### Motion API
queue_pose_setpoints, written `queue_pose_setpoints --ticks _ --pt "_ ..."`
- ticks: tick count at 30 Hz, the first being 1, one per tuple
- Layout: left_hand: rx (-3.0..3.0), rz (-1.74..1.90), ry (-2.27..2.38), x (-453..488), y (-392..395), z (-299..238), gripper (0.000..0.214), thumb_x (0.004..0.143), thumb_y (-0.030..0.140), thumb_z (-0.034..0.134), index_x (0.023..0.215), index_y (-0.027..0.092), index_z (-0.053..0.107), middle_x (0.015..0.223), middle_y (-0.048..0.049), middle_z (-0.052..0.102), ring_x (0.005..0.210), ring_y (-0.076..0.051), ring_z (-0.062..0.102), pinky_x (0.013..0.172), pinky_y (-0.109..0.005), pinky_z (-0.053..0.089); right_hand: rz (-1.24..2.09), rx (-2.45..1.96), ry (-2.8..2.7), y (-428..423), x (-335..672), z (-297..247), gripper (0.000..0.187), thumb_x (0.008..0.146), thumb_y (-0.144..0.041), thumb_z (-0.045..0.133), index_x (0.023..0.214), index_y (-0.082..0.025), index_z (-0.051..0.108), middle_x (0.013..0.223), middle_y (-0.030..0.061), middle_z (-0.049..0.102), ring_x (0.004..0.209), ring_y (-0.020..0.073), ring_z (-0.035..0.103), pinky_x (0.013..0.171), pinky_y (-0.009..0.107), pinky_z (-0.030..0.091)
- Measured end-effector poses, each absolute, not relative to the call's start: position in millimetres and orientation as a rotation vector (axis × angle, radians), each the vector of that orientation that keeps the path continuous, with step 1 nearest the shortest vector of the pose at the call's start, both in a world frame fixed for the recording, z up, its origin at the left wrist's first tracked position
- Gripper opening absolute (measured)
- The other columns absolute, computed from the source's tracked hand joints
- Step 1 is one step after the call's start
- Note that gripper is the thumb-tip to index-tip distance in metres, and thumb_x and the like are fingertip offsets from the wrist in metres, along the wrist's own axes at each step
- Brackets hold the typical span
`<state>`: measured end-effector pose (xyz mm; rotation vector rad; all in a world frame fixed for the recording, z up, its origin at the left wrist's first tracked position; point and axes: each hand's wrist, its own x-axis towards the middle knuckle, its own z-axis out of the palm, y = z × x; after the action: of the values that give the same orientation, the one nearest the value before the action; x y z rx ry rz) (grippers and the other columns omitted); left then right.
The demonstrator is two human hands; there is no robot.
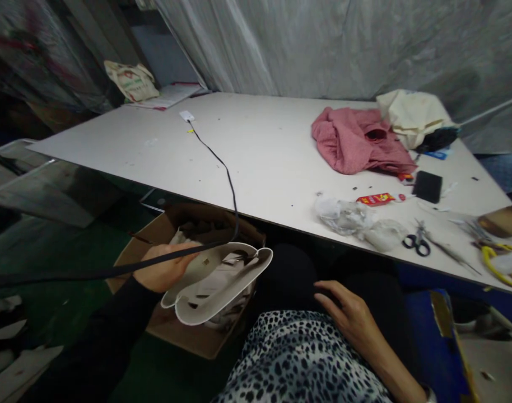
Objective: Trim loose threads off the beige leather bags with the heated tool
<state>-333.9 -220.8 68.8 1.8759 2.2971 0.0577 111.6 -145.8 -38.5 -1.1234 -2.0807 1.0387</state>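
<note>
My left hand point(166, 268) is closed around one side of an off-white, curved sheet piece point(241, 281) with small cut-outs; it looks like a shoe upper, though its exact kind is unclear. This piece hangs above an open cardboard box point(184, 338), which holds more pale pieces. The black cable point(209, 148) passes in front of my left hand, and part of the fingers is hidden behind the piece. Over my lap, my right hand point(344, 308) holds nothing, with thumb and fingers apart.
On the white table point(256, 145) lie a pink cloth point(352, 140), a cream bag point(411, 117), crumpled clear plastic point(344, 215), a red packet point(376, 200), scissors point(416, 244) and yellow-handled pliers point(491, 263). A blue bin point(432, 341) stands at lower right. Pale scraps point(21, 358) are at lower left.
</note>
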Motion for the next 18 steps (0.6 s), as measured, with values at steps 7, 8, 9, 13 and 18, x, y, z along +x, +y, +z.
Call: queue_pose_setpoints --ticks 7,8,9,13,18 --pt "2.03 0.255 2.079 -225.8 -217.4 147.1 0.046 0.097 0.047 0.045 0.111 0.026 0.084 0.107 -0.0054 0.083 0.096 -0.031 0.078 0.088 -0.038 0.057 0.962 -0.843 -1.927 -129.9 96.5 19.4 0.074 0.096 -0.066 0.066 0.154 -0.025 0.045 0.152 0.0143 0.055 0.137 0.0307 0.058 0.11 0.046 0.054" --pt "2.042 0.277 2.077 -215.8 -214.7 150.7 0.047 0.097 0.047 0.044 0.109 0.026 0.084 0.106 -0.0052 0.084 0.094 -0.031 0.078 0.087 -0.038 0.057 0.956 -0.829 -1.98 -130.6 99.6 29.2 0.073 0.094 -0.065 0.07 0.151 -0.025 0.05 0.148 0.013 0.059 0.135 0.0302 0.06 0.111 0.045 0.053" --pt "2.047 0.297 2.07 -207.0 -211.4 152.9 0.047 0.096 0.047 0.044 0.107 0.027 0.085 0.104 -0.0048 0.084 0.093 -0.031 0.078 0.086 -0.038 0.057 0.95 -0.832 -2.028 -132.2 103.6 38.5 0.071 0.091 -0.063 0.074 0.147 -0.025 0.053 0.143 0.0116 0.064 0.13 0.029 0.063 0.109 0.044 0.054" --pt "2.02 0.389 1.971 -179.7 -194.3 153.9 0.044 0.094 0.05 0.046 0.101 0.03 0.085 0.101 -0.0021 0.084 0.092 -0.029 0.079 0.084 -0.034 0.057 0.801 -0.963 -2.193 -143.5 120.2 64.1 0.062 0.084 -0.048 0.087 0.133 -0.021 0.06 0.124 0.0094 0.073 0.11 0.0279 0.07 0.096 0.042 0.058" --pt "1.981 0.416 1.923 -154.9 -175.1 154.2 0.046 0.092 0.053 0.05 0.103 0.025 0.084 0.102 -0.0045 0.084 0.092 -0.028 0.078 0.085 -0.032 0.058 0.608 -1.093 -2.326 -155.0 129.1 66.9 0.054 0.08 -0.039 0.093 0.119 -0.019 0.062 0.105 0.0079 0.073 0.096 0.0281 0.069 0.083 0.041 0.057"
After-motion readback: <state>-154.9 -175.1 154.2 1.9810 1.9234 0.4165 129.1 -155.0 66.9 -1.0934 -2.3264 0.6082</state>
